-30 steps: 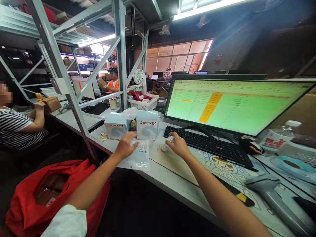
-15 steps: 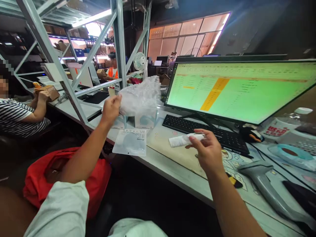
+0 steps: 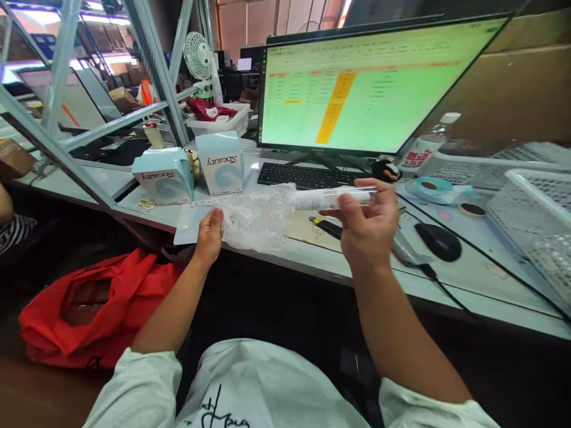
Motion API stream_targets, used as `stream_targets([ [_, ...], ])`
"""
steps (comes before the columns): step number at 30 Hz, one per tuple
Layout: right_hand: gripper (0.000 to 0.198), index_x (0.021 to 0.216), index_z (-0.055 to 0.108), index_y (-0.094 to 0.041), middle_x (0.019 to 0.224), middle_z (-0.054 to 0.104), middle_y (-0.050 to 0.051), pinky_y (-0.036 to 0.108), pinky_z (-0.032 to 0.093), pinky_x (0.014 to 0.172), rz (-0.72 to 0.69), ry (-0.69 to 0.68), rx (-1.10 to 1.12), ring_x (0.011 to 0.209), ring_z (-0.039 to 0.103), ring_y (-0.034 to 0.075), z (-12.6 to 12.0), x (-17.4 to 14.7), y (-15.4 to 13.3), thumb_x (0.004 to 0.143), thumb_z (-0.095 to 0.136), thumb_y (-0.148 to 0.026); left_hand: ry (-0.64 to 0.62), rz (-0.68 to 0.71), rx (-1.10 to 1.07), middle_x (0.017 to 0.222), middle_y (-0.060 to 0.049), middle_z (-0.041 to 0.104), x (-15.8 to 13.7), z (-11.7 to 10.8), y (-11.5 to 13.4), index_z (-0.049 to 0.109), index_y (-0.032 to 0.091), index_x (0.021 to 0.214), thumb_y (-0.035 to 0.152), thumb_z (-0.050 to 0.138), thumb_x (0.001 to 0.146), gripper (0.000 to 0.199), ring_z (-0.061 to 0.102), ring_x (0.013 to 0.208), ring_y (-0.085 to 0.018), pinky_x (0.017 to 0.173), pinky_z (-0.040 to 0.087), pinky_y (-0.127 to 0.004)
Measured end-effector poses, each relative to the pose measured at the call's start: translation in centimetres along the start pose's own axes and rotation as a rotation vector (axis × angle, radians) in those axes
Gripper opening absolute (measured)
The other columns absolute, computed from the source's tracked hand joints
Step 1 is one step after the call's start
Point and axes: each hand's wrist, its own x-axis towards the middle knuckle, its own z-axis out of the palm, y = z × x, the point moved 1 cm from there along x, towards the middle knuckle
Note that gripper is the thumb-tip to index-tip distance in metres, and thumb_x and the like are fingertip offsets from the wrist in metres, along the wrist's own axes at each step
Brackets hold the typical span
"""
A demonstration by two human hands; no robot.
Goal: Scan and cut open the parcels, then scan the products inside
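Observation:
My left hand point(image 3: 210, 236) pinches the left edge of a clear bubble-wrap bag point(image 3: 259, 220) above the desk's front edge. In my right hand point(image 3: 369, 223) is a slim white bottle with a clear cap point(image 3: 307, 198), lying almost level. Its white end meets the bag's right side; whether it is inside the opening I cannot tell. Partly behind the bag lies a flat pale pouch point(image 3: 190, 224). Two light-blue boxes, a left one point(image 3: 166, 178) and a taller right one point(image 3: 220, 163), stand on the desk behind it.
A keyboard point(image 3: 307, 175) and monitor point(image 3: 352, 89) stand behind my hands. To the right are a black mouse point(image 3: 438, 241), a tape roll point(image 3: 430, 187) and a white basket point(image 3: 535, 220). A yellow-black cutter point(image 3: 328, 227) lies under the bottle. A red bag point(image 3: 134, 297) sits lower left.
The bubble-wrap bag has come down and nearer in my left hand. My right hand has raised the bottle to the bag's right side. The view has shifted to the right and down.

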Motion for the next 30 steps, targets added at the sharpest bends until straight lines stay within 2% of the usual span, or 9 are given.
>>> stream_targets([
  [4,0.054,0.110,0.055,-0.024,0.089,0.058,-0.003,0.029,0.066,0.059,0.006,-0.031,-0.051,0.074,0.065,0.013,0.3,-1.4,0.4,0.076,0.086,-0.053,-0.095,0.111,0.210,0.067,0.004,0.045,-2.3,1.3,0.9,0.051,0.020,0.074,0.070,0.062,0.095,0.056,0.044,0.063,-0.012,0.061,0.038,-0.024],
  [7,0.051,0.111,0.057,-0.024,0.097,0.060,0.000,0.029,0.067,0.062,-0.028,-0.017,-0.093,0.079,0.065,0.013,0.2,-2.9,0.1,0.078,0.085,-0.050,-0.258,0.032,0.180,0.085,0.000,0.063,-3.6,1.7,0.8,0.059,0.021,0.102,0.059,0.074,0.091,0.042,0.057,0.074,-0.013,0.070,0.045,-0.024],
  [9,0.050,0.111,0.058,-0.024,0.100,0.059,0.000,0.030,0.067,0.062,0.003,-0.028,-0.108,0.081,0.065,0.013,0.1,-3.9,0.3,0.078,0.085,-0.051,-0.418,-0.063,0.098,0.115,-0.007,0.070,-4.1,1.9,0.4,0.053,0.024,0.131,0.052,0.083,0.084,0.062,0.067,0.096,-0.019,0.085,0.051,-0.029],
  [11,0.050,0.111,0.059,-0.024,0.099,0.059,0.000,0.031,0.067,0.062,0.069,-0.067,-0.119,0.079,0.065,0.014,0.2,-4.8,0.9,0.078,0.085,-0.052,-0.585,-0.164,0.015,0.137,-0.015,0.065,-4.4,2.2,0.1,0.045,0.026,0.148,0.054,0.087,0.079,0.085,0.065,0.119,-0.027,0.098,0.051,-0.036],
  [14,0.052,0.114,0.060,-0.024,0.094,0.060,0.001,0.034,0.068,0.063,0.158,-0.176,-0.148,0.076,0.064,0.014,0.7,-5.5,1.9,0.078,0.084,-0.053,-0.702,-0.317,-0.048,0.133,-0.017,0.068,-4.3,3.1,-0.4,0.054,0.019,0.146,0.070,0.081,0.079,0.089,0.063,0.126,-0.033,0.103,0.050,-0.039],
  [17,0.054,0.116,0.062,-0.023,0.091,0.060,0.000,0.036,0.068,0.065,0.168,-0.272,-0.199,0.074,0.064,0.014,1.2,-5.1,2.2,0.078,0.083,-0.055,-0.634,-0.338,0.033,0.116,-0.012,0.074,-3.6,4.0,-0.7,0.067,0.015,0.134,0.077,0.074,0.082,0.081,0.069,0.110,-0.029,0.095,0.052,-0.036],
  [23,0.060,0.121,0.064,-0.021,0.086,0.061,0.000,0.036,0.067,0.062,0.173,-0.413,-0.327,0.069,0.065,0.015,2.8,-2.5,1.3,0.078,0.081,-0.059,-0.510,-0.086,0.255,0.109,-0.006,0.079,-1.5,5.1,-1.2,0.079,0.019,0.114,0.067,0.049,0.102,0.059,0.071,0.106,-0.026,0.091,0.053,-0.034],
  [26,0.063,0.119,0.064,-0.020,0.084,0.062,0.001,0.038,0.067,0.062,0.194,-0.470,-0.354,0.069,0.066,0.017,4.0,-0.9,1.2,0.076,0.081,-0.062,-0.405,0.100,0.419,0.108,-0.007,0.080,0.5,5.5,-1.5,0.079,0.020,0.115,0.058,0.044,0.108,0.051,0.072,0.101,-0.026,0.090,0.053,-0.035],
  [30,0.065,0.115,0.062,-0.020,0.092,0.064,0.003,0.038,0.068,0.064,0.227,-0.423,-0.275,0.078,0.066,0.018,5.1,1.8,1.9,0.073,0.082,-0.064,-0.274,0.389,0.602,0.111,-0.012,0.077,4.0,6.4,-1.4,0.075,0.020,0.114,0.054,0.034,0.111,0.053,0.069,0.107,-0.028,0.095,0.049,-0.038],
])
